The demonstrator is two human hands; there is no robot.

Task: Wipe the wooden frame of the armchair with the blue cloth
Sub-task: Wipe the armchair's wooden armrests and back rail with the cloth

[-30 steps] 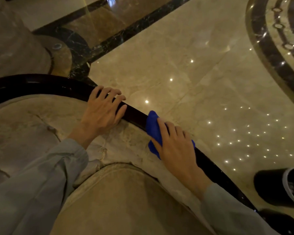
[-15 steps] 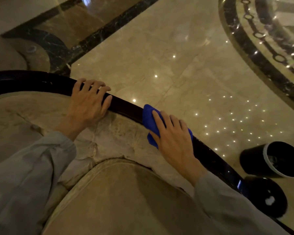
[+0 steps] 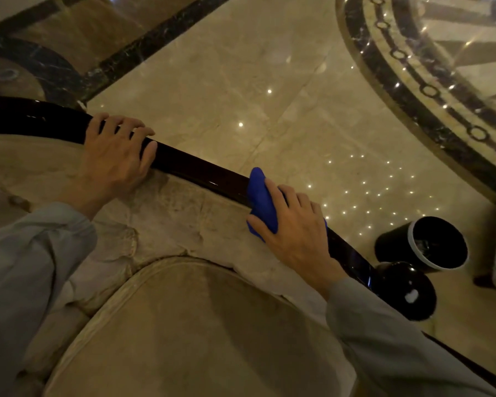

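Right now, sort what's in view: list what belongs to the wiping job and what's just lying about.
Job:
blue cloth
wooden frame
right hand pressing the cloth
left hand resting on the frame

Lying about:
black bin
seat cushion
marble floor
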